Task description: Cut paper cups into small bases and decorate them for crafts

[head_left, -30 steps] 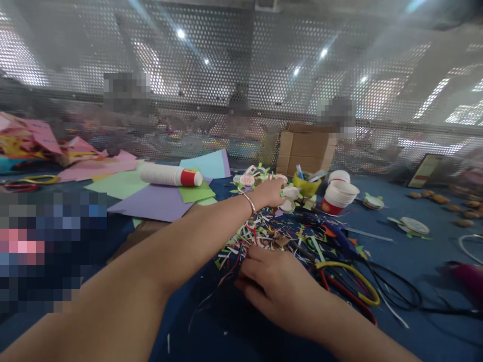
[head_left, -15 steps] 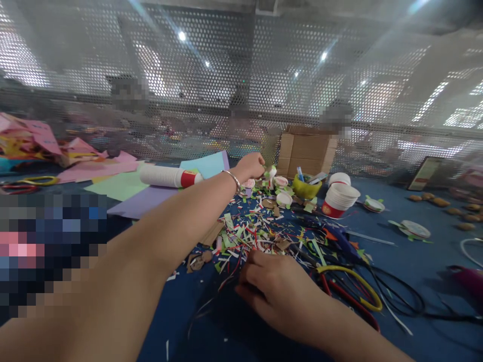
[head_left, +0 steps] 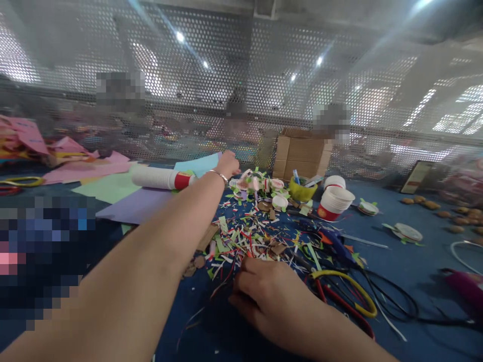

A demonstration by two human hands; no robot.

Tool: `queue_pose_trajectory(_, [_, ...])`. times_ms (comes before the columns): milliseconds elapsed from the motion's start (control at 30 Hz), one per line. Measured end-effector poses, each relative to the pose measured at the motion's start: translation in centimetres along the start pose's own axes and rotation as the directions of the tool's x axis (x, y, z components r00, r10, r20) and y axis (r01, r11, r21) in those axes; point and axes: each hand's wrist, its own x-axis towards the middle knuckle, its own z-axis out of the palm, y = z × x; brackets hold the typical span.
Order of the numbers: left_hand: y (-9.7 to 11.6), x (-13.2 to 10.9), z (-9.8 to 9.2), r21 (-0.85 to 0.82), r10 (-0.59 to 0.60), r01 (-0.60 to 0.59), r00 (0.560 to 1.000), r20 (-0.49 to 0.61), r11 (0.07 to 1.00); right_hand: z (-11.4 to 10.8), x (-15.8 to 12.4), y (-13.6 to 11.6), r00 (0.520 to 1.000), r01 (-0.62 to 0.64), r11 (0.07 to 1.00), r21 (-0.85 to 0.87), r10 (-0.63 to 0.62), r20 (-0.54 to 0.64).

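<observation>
My left hand (head_left: 228,163), with a silver bangle at the wrist, reaches far over the table, its fingers curled and nothing visible in them. Just right of it lies a cluster of small paper-cup turtles (head_left: 278,185) with green paper limbs. Nearer to me, my right hand (head_left: 264,289) rests low at the front edge of a heap of paper scraps (head_left: 245,239). Its fingers are bent inward, and whatever they hold is hidden. Yellow-and-red-handled scissors (head_left: 347,274) lie beside the right wrist.
A stack of paper cups (head_left: 154,177) lies on coloured paper (head_left: 132,206) at left. Behind stands a cardboard box (head_left: 300,156); nearby are a yellow bowl (head_left: 303,191) and upright cups (head_left: 335,203). A blue glue gun (head_left: 341,244) with black cable lies right of the scraps.
My left hand has drawn left, away from the turtle cluster; the blurred white-and-green piece below its fingers is no longer there. My right hand stays almost in place.
</observation>
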Motion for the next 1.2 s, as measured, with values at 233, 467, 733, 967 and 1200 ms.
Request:
queue_pose_trajectory(233, [0.0, -2.0, -2.7, 0.585, -0.182, 0.037, 0.964, 0.192, 0.810, 0.4, -0.2, 0.1, 0.997, 0.057, 0.998, 0.039, -0.055, -0.048])
queue_pose_trajectory(467, [-1.3, -4.9, -2.0, 0.764, -0.186, -0.101, 0.942, 0.280, 0.637, 0.6, -0.2, 0.1, 0.997, 0.050, 0.995, 0.081, -0.045, -0.070])
queue_pose_trajectory(733, [-2.0, -7.3, -3.7, 0.799, -0.055, -0.157, 0.972, 0.230, 0.581, 0.6, -0.4, 0.2, 0.996, 0.062, 0.995, 0.081, -0.056, -0.070])
queue_pose_trajectory(967, [-1.1, -9.4, -5.7, 0.771, -0.001, -0.159, 0.979, 0.202, 0.616, 0.5, -0.4, 0.2, 0.995, 0.079, 0.994, 0.075, -0.073, -0.074])
queue_pose_trajectory(1200, [-4.6, -9.4, -2.8, 0.786, 0.050, -0.182, 0.981, 0.190, 0.591, 0.7, -0.1, 0.9, 0.987, 0.043, 0.998, 0.048, -0.035, -0.156])
